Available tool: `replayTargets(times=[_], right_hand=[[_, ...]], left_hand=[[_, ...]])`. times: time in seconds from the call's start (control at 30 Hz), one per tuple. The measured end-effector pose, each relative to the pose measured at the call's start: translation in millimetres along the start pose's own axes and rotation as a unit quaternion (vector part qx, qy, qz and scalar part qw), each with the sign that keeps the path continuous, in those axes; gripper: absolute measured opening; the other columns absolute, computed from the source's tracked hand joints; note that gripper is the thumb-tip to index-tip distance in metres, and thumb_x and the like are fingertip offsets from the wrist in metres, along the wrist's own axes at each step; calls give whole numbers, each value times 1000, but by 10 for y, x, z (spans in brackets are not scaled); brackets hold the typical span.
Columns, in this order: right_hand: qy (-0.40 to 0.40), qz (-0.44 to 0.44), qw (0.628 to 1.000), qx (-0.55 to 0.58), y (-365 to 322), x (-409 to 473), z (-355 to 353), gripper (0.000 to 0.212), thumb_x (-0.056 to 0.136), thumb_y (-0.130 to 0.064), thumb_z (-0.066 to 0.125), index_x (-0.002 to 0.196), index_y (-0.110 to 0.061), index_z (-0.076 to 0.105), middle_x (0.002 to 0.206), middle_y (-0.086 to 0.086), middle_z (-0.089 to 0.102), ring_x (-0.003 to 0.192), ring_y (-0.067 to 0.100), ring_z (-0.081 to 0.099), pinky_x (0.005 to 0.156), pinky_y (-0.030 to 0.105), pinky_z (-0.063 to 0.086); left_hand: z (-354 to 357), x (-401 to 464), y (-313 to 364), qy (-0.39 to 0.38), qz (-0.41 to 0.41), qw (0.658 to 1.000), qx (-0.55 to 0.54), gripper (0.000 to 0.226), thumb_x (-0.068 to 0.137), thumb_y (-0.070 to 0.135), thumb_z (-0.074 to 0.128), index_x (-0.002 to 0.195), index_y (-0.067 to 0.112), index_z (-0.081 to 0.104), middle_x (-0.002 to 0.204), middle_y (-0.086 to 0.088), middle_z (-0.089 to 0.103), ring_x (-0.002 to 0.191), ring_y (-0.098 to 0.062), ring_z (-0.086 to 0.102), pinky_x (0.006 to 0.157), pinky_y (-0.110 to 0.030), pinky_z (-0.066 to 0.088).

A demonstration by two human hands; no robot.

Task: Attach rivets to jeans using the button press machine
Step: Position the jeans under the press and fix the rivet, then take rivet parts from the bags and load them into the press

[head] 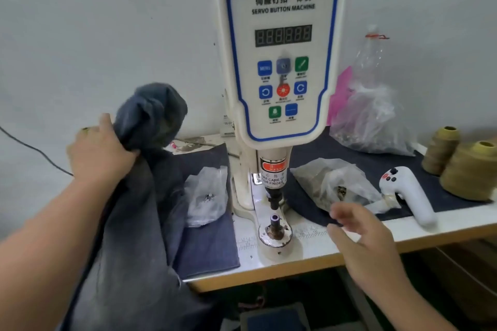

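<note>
The white servo button machine (279,62) stands at the table's middle, its punch above the lower die (274,219), which has nothing on it. My left hand (99,150) grips a bunched fold of the dark jeans (139,196), lifted at the left of the machine; the cloth hangs down over the table's left edge. My right hand (360,231) hovers over the table's front edge, right of the die, blurred, fingers relaxed and holding nothing. A clear bag of rivets (336,185) lies just beyond it.
A second small clear bag (205,196) lies left of the machine on a denim mat (207,247). A white handheld device (406,192), two thread cones (468,169) and a large plastic bag (368,118) sit at the right. A pedal (274,317) shows below.
</note>
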State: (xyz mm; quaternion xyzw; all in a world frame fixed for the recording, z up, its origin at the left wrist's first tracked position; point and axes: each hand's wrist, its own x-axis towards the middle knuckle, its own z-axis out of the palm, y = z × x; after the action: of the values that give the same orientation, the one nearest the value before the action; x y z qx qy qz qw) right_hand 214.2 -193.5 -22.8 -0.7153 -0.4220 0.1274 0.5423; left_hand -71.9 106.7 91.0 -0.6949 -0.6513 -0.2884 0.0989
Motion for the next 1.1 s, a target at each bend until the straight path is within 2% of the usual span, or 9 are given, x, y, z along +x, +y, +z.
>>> replayTargets(times=[0.07,0.13,0.27,0.33,0.47,0.6,0.8,0.97,1.1], right_hand=[[25,-19,998,-62,134,205,-57,30,87,-9,68,95,-37,59,100,-22,61,97,-3,55,76,14,39],[36,-42,990,-127,249,392,-72,28,87,-8,67,96,-33,58,97,-23,57,94,-3,52,74,12,36],[38,-87,967,-237,446,552,71,19,82,-3,69,91,-19,63,91,-8,56,90,14,52,76,25,39],[56,-133,939,-314,532,540,155,16,75,-1,72,85,-11,65,88,-1,57,85,21,51,74,34,43],[105,-95,938,-316,570,561,176,16,73,-4,74,84,-11,66,89,1,57,85,18,45,76,35,42],[108,-70,936,-327,545,566,197,11,77,-9,71,85,-14,66,87,-3,57,85,13,40,77,34,38],[116,-70,936,-326,535,565,196,9,78,-10,70,83,-15,64,83,-5,55,81,14,42,75,32,35],[122,-78,936,-320,553,565,198,10,77,-9,70,81,-16,64,81,-4,56,78,15,42,74,32,35],[123,-82,937,-317,565,564,196,10,76,-9,70,80,-15,64,80,-4,57,77,15,43,74,32,36]], left_hand=[[311,-358,74,-52,-26,997,50,70,76,38,79,125,3,44,122,-31,56,113,-51,52,94,-56,43],[550,-679,194,-63,11,997,32,71,77,37,78,132,2,48,126,-29,54,116,-49,50,98,-56,39],[889,-1029,504,-99,187,977,-37,22,88,28,68,105,14,72,104,-11,63,98,-36,56,82,-44,41],[976,-1086,570,-135,227,964,-31,19,92,24,61,106,18,73,102,-6,63,96,-31,56,77,-40,38],[996,-1019,580,-201,206,958,19,28,94,26,48,111,29,70,111,-2,65,102,-25,59,83,-36,39],[953,-992,591,-237,187,953,7,24,93,30,48,103,28,70,105,-3,70,98,-25,62,85,-35,44],[933,-991,628,-267,165,949,17,22,99,31,44,100,25,66,102,-2,70,88,-24,57,82,-32,38],[895,-957,653,-322,160,933,27,22,97,27,44,109,32,62,111,2,70,108,-23,60,94,-35,38],[853,-938,627,-340,160,926,30,24,89,15,49,95,36,58,110,3,68,92,-20,52,88,-33,38]])
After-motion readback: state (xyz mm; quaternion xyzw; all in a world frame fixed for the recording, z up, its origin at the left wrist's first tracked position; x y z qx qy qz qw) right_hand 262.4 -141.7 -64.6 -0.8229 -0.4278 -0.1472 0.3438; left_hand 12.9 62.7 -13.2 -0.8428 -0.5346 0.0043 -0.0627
